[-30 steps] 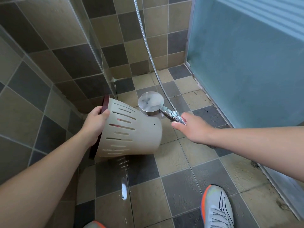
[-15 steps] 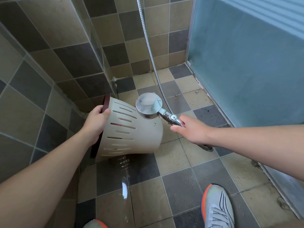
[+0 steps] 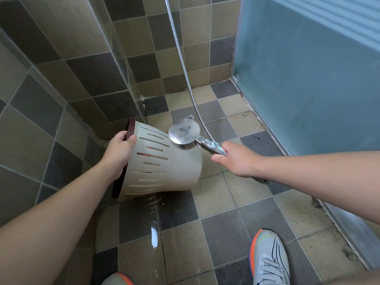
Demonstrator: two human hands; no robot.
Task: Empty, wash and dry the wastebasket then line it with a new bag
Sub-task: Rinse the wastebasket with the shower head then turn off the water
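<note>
Wastebasket: the cream wastebasket (image 3: 164,167) with long slots in its wall lay tipped on its side, in the air above the wet floor, its opening turned to the left wall and its closed bottom turned to the right.
Rim: a dark red rim (image 3: 130,128) ran around the opening; it was close to the tiled wall (image 3: 51,79).
Left hand: the left hand (image 3: 119,155) gripped the wastebasket at the rim, the thumb lay on the outer wall and the fingers were curled over the edge to the inside.
Right hand: the right hand (image 3: 236,161) held the handle of the shower head (image 3: 184,133), fingers closed around it; most of the handle was hidden under the hand.
Shower head: the round chrome head was just above the upper side of the wastebasket, near its bottom end; I could not tell if it touched the wastebasket or which way its face pointed.
Hose: a metal hose (image 3: 181,56) went from the handle up along the back wall and out of the picture.
Floor: the tiled floor (image 3: 216,202) was wet below the wastebasket, with a shining water patch (image 3: 154,233) and small drops.
Door: a frosted blue panel (image 3: 308,79) stood on the right side.
Feet: one white shoe with orange edge (image 3: 269,260) stood at the lower right, the tip of another shoe (image 3: 117,279) showed at the bottom edge.
</note>
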